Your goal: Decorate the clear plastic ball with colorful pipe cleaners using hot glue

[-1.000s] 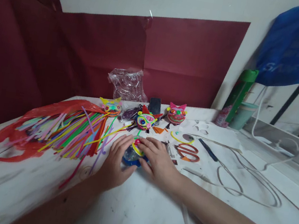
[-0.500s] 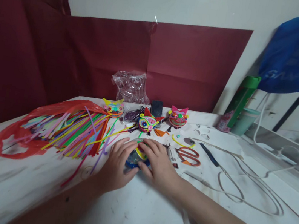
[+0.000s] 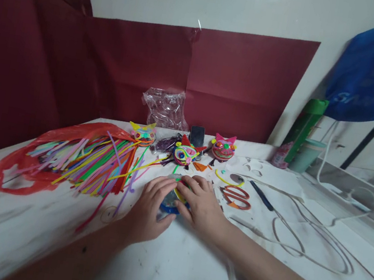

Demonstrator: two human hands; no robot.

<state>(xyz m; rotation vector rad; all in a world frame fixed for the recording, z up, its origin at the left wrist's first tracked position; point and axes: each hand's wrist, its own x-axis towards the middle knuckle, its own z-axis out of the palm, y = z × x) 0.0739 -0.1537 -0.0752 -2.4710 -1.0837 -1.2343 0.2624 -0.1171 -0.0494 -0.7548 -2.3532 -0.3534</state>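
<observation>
Between both hands a rounded craft piece rests on the table, with a blue rim, a greyish surface and some green, yellow and red strips. My left hand curls round its left side, fingers over the top. From the right, my right hand grips it, fingertips on the strips. The fingers cover much of it. Just behind stands a colourful animal head with red ears. A pink-eared head and a yellow-eared head sit farther back.
Left, a red plastic bag lies under many coloured fuzzy stems. Orange-handled scissors, a dark-handled tool with a looping cord, and a black phone lie about. A green spray can and cup stand right.
The view has shifted slightly. Both hands stay on the craft piece, which shows a little more to the right; the right fingers have moved a little over its top.
</observation>
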